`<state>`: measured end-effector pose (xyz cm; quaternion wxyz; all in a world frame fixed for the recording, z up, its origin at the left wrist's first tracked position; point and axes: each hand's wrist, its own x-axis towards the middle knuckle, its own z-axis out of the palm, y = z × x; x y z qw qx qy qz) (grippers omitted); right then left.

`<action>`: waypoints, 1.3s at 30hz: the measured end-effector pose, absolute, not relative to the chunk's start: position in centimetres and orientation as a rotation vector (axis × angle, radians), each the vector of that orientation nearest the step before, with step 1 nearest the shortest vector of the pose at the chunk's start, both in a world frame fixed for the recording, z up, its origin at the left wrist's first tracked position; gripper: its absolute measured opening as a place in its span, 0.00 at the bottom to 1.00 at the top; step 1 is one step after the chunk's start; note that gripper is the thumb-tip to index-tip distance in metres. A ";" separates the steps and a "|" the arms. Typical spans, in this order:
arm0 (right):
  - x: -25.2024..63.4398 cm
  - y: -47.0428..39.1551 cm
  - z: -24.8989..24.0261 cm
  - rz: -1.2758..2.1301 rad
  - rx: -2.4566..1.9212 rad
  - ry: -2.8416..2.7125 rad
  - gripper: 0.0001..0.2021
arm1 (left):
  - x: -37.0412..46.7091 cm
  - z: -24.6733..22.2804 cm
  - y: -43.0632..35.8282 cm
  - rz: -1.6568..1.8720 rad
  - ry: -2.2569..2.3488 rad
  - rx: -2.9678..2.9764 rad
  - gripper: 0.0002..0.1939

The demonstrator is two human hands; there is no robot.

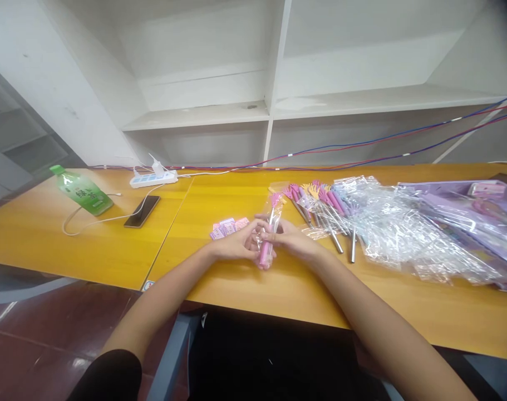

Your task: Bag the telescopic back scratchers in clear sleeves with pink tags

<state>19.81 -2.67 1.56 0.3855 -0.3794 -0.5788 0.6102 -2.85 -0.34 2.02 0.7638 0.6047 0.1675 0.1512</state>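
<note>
Between my two hands is a pink back scratcher (265,253) with a small hand-shaped head, inside a clear plastic sleeve. My left hand (239,243) grips it from the left, fingers curled at the handle. From the other side my right hand (293,238) closes on the sleeve, thumb across it. Small pink and purple printed cards (227,227) lie just beyond my left hand. To the right of my hands, several loose back scratchers (320,200) in pink, yellow, purple and blue with metal rods are piled up.
Clear plastic bags (390,234) are heaped at the right, against a purple bin (441,192). On the left are a green bottle (84,192), a phone (142,211) and a white power strip (153,177) with a cable. White shelves (203,117) stand behind the yellow table (245,289).
</note>
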 end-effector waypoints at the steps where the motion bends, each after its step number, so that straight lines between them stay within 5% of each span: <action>1: 19.7 -2.7 1.4 1.586 -0.949 -1.420 0.31 | -2.9 2.1 -0.4 0.316 0.363 1.315 0.37; 6: 19.8 -2.0 0.6 1.588 -0.950 -1.186 0.27 | -2.8 2.5 -0.4 0.324 0.444 1.320 0.41; 12: 19.8 -1.8 0.8 1.512 -1.012 -1.382 0.23 | -2.7 2.2 0.5 0.755 0.710 1.424 0.25; 16: 18.9 -2.7 1.1 1.638 -1.008 -1.626 0.24 | -2.6 2.2 1.2 1.062 0.792 1.478 0.24; 39: 17.8 -4.0 1.8 1.786 -0.860 -1.813 0.18 | -2.3 1.0 2.6 1.327 0.874 1.013 0.16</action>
